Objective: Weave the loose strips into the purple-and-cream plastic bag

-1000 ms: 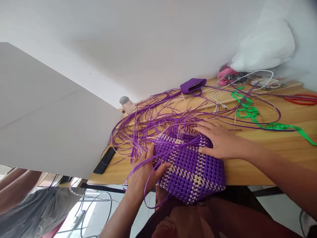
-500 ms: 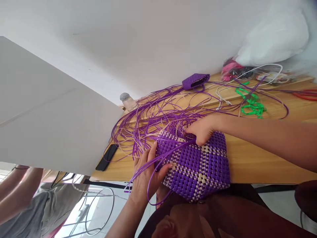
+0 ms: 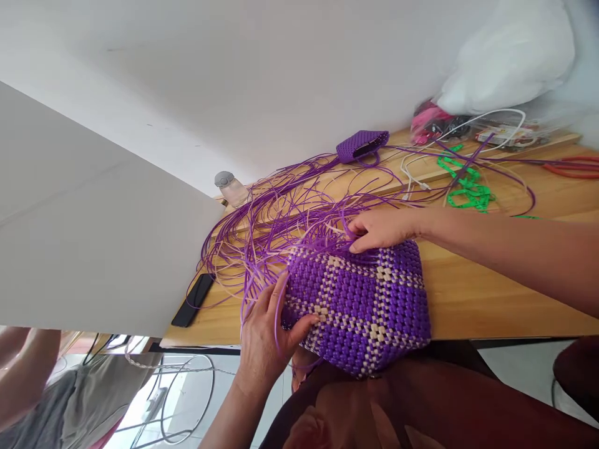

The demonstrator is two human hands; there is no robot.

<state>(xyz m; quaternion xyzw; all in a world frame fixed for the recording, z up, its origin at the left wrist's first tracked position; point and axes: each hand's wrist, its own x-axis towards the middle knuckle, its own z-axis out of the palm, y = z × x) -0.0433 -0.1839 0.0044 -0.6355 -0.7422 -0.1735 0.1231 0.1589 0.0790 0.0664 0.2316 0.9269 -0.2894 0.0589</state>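
While one woven panel [image 3: 360,305] lies flat | left hand [image 3: 264,333] grips its edge | right hand [image 3: 381,229] pinches strands [image 3: 281,215]

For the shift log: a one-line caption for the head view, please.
Left hand grips the purple-and-cream woven bag at the table edge while right hand pinches loose purple strands.

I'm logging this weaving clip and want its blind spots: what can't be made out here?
Head view only:
- Right hand: fingertips buried among the purple strands, so its grip is unclear.
- Woven bag: near edge drops behind the table edge and the lap.
- Red scissors: cut off by the right edge.
- Clutter under the white bag: blurred.
- Left hand: pinches the bag's corner.
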